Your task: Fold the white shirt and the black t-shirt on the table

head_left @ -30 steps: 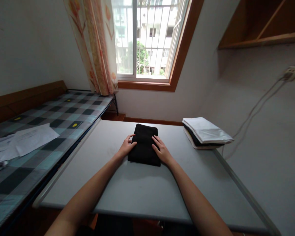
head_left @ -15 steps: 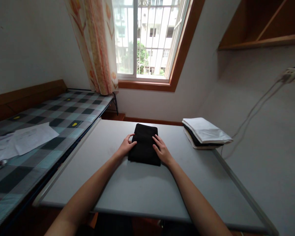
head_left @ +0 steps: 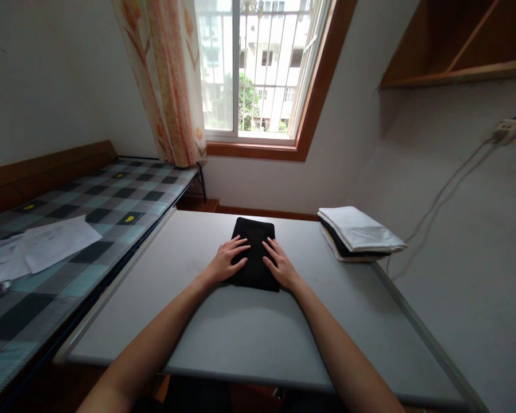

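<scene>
A folded black cloth lies flat as a rectangle on the white table. My left hand rests on its left side, palm down, with the fingers spread over the fabric. On the right side of the cloth lies my right hand, also with fingers apart and stretched toward the middle. Neither hand grips the cloth; both lie on its top. Part of each side edge is covered by the hands.
A stack of folded white and black cloths sits at the table's back right. Left of the table is a bed with a checked mattress, papers lying on it. A cable hangs along the right wall.
My left hand has moved from the cloth's left edge onto its top, and its fingers have spread out. My right hand has shifted slightly left over the cloth.
</scene>
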The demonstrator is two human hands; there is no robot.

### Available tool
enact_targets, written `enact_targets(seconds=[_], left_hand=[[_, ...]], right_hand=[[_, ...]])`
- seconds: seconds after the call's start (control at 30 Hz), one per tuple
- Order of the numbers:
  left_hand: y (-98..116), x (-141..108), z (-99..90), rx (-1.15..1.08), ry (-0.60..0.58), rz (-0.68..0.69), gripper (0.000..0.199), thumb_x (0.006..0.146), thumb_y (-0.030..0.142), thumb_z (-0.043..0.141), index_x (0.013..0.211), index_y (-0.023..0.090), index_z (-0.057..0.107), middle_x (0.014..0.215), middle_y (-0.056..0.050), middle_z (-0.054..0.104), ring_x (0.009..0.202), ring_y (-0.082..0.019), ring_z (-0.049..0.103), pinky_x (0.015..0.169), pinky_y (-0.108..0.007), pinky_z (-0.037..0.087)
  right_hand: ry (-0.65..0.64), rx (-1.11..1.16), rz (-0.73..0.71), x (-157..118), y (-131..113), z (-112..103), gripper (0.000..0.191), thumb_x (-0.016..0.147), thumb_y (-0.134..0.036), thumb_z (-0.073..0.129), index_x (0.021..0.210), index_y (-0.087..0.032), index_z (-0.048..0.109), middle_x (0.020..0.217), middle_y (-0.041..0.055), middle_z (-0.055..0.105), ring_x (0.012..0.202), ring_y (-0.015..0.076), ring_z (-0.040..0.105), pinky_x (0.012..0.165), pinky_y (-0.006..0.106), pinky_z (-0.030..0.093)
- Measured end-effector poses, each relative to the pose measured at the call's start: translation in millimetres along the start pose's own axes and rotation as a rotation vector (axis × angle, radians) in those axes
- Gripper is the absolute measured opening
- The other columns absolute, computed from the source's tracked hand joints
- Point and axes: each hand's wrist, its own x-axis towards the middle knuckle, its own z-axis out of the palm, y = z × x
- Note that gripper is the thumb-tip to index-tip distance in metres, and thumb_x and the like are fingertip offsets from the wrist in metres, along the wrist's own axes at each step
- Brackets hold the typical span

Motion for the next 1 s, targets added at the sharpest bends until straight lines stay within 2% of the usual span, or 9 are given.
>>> enact_targets(seconds=[0.1, 0.27, 0.37, 0.57, 1.0], left_hand=[[-9.5, -1.8, -0.1, 0.000, -0.018, 0.018, 0.041, 0.081, 0.028, 0.064, 0.122, 0.029, 0.065, 0.142, -0.005, 0.052, 0.140, -0.028, 0.034, 0.117, -0.050, 0.021], [-21.7, -0.9, -1.4, -0.017, 0.046, 0.010, 0.037, 0.085, 0.027, 0.058, 0.122, 0.027, 0.065, 0.140, -0.005, 0.054, 0.137, -0.026, 0.038, 0.117, -0.050, 0.023], [-24.7, -0.4, -0.4, -0.037, 0.071, -0.014, 0.036, 0.085, 0.028, 0.058, 0.120, 0.026, 0.066, 0.138, -0.005, 0.055, 0.137, -0.025, 0.038, 0.117, -0.050, 0.023], [-28.8, -0.5, 2.0, -0.019, 0.070, 0.021, 0.036, 0.088, 0.027, 0.055, 0.122, 0.025, 0.065, 0.138, -0.007, 0.055, 0.137, -0.024, 0.039, 0.117, -0.048, 0.026], [-25.4, 0.1, 2.7, -0.077, 0.078, -0.024, 0.034, 0.085, 0.026, 0.058, 0.119, 0.025, 0.067, 0.136, -0.007, 0.057, 0.136, -0.025, 0.041, 0.117, -0.049, 0.025]], right_hand=[[0.009, 0.012, 0.002, -0.1, -0.7, -0.5, 0.055, 0.094, -0.052, 0.044, 0.145, -0.031, 0.042, 0.156, 0.0039, 0.030, 0.145, 0.0252, 0.021, 0.118, 0.052, 0.021], [0.096, 0.038, -0.011, 0.3, -5.7, -2.6, 0.049, 0.095, -0.050, 0.042, 0.140, -0.031, 0.049, 0.154, 0.0039, 0.035, 0.143, 0.0249, 0.028, 0.117, 0.051, 0.024], [0.095, 0.048, -0.007, 0.8, -5.4, -1.7, 0.047, 0.095, -0.050, 0.042, 0.136, -0.031, 0.053, 0.151, 0.0043, 0.040, 0.142, 0.0252, 0.031, 0.116, 0.052, 0.026], [0.074, 0.043, 0.003, 0.9, 0.0, 1.1, 0.048, 0.093, -0.050, 0.046, 0.136, -0.030, 0.054, 0.150, 0.0051, 0.041, 0.141, 0.0251, 0.031, 0.117, 0.051, 0.025], [0.065, 0.034, 0.006, 1.1, 0.5, 0.5, 0.048, 0.093, -0.047, 0.047, 0.136, -0.027, 0.054, 0.150, 0.0075, 0.041, 0.141, 0.0246, 0.031, 0.117, 0.049, 0.025]])
